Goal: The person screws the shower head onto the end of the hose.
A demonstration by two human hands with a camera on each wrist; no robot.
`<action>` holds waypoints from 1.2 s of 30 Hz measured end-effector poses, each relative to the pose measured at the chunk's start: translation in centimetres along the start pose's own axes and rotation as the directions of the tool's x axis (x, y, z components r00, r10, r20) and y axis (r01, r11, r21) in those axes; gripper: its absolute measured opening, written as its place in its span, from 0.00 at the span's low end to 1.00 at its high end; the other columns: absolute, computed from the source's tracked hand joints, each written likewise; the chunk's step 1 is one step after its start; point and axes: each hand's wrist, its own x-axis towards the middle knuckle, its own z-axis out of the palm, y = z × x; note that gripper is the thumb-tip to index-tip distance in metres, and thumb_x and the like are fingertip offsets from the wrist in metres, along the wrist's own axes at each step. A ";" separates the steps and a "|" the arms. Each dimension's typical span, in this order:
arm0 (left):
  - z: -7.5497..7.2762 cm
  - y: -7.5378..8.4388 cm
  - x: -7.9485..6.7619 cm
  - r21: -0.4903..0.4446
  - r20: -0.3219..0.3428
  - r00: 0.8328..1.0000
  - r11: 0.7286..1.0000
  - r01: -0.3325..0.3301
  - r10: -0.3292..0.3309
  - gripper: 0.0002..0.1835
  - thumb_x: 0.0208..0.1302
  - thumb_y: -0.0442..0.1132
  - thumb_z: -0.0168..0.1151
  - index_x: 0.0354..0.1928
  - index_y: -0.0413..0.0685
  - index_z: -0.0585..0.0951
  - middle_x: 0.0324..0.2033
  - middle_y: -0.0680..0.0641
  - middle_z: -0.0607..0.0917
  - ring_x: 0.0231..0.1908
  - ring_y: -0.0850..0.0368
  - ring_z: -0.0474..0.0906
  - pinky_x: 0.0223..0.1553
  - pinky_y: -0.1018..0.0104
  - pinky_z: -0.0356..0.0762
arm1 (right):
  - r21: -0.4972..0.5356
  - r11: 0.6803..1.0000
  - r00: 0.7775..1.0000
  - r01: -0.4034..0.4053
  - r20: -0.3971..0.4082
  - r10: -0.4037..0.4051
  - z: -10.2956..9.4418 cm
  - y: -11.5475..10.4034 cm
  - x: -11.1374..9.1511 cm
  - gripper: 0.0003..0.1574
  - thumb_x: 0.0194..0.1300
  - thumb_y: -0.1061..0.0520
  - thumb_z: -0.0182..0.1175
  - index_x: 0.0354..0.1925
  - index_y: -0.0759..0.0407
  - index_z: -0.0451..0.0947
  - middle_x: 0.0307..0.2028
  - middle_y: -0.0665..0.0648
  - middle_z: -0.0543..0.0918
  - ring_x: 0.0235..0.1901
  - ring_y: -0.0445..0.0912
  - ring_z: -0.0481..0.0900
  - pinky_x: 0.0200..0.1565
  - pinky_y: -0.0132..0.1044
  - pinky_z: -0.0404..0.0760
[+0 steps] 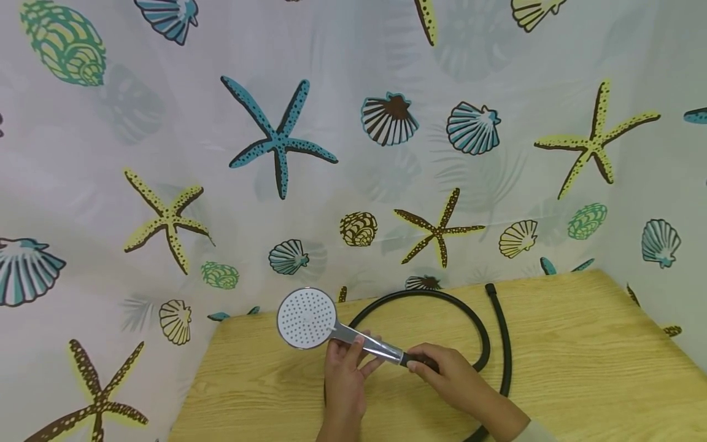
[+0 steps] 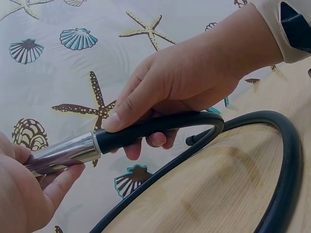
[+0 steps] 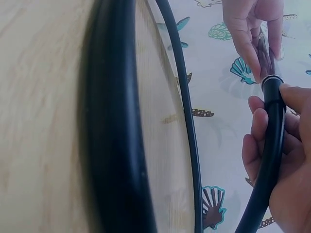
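Note:
A shower head with a round white spray face and a chrome handle is held above the table, its face toward the head camera. My left hand grips the chrome handle, thumb on top. At the handle's lower end, a black hose meets the chrome. My right hand holds the hose end there, the thumb along its top and fingers beneath, as the right wrist view also shows. Handle and hose end touch; whether they are screwed together I cannot tell.
The hose loops over the wooden table, its free end lying near the back edge. A white curtain printed with starfish and shells hangs behind the table and along both sides.

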 end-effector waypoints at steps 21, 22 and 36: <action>0.3 -0.4 -0.3 0.041 0.002 1.000 0.999 0.001 -0.001 0.20 0.72 0.40 0.53 0.62 0.49 0.63 0.55 0.39 0.76 0.51 0.49 0.82 0.51 0.49 0.85 | -0.207 0.975 0.979 0.083 -0.167 -0.118 0.6 -0.2 0.0 0.17 0.62 0.46 0.65 0.48 0.43 0.74 0.41 0.36 0.80 0.42 0.33 0.79 0.44 0.28 0.85; 0.3 -0.4 -0.4 0.040 0.005 1.000 0.999 -0.001 0.001 0.20 0.72 0.41 0.53 0.62 0.49 0.63 0.55 0.39 0.76 0.51 0.49 0.82 0.51 0.49 0.85 | -0.209 0.975 0.978 0.080 -0.171 -0.117 0.6 -0.1 0.0 0.17 0.62 0.46 0.65 0.48 0.42 0.74 0.41 0.36 0.80 0.42 0.32 0.79 0.44 0.28 0.85; 0.4 -0.3 -0.3 0.019 0.018 1.000 1.000 0.017 -0.017 0.23 0.69 0.34 0.56 0.63 0.48 0.62 0.55 0.36 0.75 0.51 0.46 0.82 0.49 0.47 0.85 | -0.184 0.979 0.976 0.091 -0.179 -0.125 0.7 -0.1 -0.2 0.14 0.63 0.46 0.64 0.46 0.41 0.74 0.40 0.35 0.79 0.39 0.30 0.79 0.41 0.27 0.85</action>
